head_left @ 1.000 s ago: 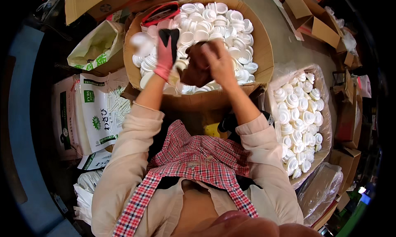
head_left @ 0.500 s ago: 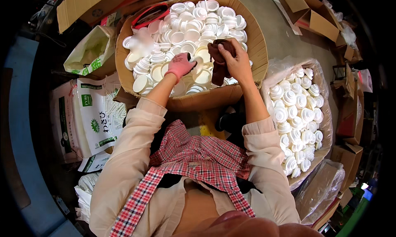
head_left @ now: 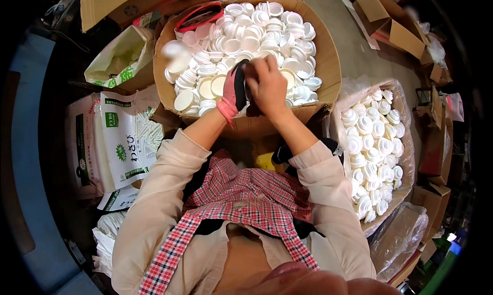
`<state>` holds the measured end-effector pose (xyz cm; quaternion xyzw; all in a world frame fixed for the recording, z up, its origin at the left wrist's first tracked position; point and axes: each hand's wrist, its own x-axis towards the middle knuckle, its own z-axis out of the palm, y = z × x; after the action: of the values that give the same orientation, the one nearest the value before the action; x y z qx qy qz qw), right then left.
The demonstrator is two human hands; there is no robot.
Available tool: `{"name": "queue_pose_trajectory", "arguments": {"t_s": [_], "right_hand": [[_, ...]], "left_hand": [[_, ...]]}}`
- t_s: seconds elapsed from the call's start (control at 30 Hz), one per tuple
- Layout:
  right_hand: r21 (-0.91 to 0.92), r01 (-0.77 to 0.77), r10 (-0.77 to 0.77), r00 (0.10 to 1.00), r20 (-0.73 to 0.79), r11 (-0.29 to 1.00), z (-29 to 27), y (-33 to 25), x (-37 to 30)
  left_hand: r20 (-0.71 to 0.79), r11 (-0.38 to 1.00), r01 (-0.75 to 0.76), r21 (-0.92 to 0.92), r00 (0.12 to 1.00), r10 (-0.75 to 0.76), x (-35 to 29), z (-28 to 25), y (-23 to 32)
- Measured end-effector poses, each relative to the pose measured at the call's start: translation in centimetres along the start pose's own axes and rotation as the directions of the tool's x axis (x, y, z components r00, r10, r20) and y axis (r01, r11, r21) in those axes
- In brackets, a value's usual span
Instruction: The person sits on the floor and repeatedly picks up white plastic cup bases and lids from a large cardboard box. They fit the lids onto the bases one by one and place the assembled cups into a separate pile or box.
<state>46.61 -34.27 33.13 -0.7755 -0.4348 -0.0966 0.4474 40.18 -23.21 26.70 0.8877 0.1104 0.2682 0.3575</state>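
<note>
Caps (head_left: 250, 43), white and round, fill a wide cardboard carton (head_left: 328, 63) in front of the person, lying flat, tilted and nested in short stacks. Two hands meet above the carton's near edge. The left hand (head_left: 235, 89) wears a pink glove with black fingers and is turned side-on; its grip is hidden against the other hand, so whether it holds a cap cannot be told. The right hand (head_left: 270, 87) is bare, its fingers bent and its grip closed on a dark brown cloth (head_left: 252, 109), of which only a little shows between and below the hands.

A pouch with red edging (head_left: 200, 17) rests on the caps at the carton's far left corner. To the right stands a plastic-lined box (head_left: 405, 179) filled with stepped stacks of white caps (head_left: 377, 151). On the left, a white and green bag (head_left: 120, 61) stands open near the carton, and nearer the person a printed white sack (head_left: 120, 156) lies beside thin white sticks (head_left: 148, 135). The person wears beige sleeves (head_left: 328, 184) and a red checked apron (head_left: 246, 192).
</note>
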Motion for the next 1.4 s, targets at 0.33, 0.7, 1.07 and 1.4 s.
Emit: {"name": "queue_pose_trajectory", "arguments": {"t_s": [0.33, 0.7, 1.07, 1.4], "right_hand": [[0.079, -0.256, 0.262, 0.962, -0.080, 0.964, -4.1, 7.0, 2.7], [0.094, -0.311, 0.310, 0.951, 0.022, 0.946, -5.7, 7.9, 2.1], [0.119, -0.305, 0.300, 0.952, 0.056, 0.945, -5.5, 7.2, 1.9], [0.008, 0.154, -0.154, 0.981, 0.120, 0.988, -1.4, 2.7, 0.2]], "left_hand": [[0.306, 0.861, 0.002, 0.508, 0.934, -0.183, 3.2, -2.6, -4.1], [0.714, 0.729, -0.327, 0.602, 0.628, -0.308, 3.2, 6.7, -1.1], [0.722, 0.803, -0.133, 0.581, 0.538, -0.434, 2.7, 5.9, -3.7], [0.156, 0.480, 0.227, -0.848, 0.971, -0.184, 2.6, -0.5, -3.7]]}}
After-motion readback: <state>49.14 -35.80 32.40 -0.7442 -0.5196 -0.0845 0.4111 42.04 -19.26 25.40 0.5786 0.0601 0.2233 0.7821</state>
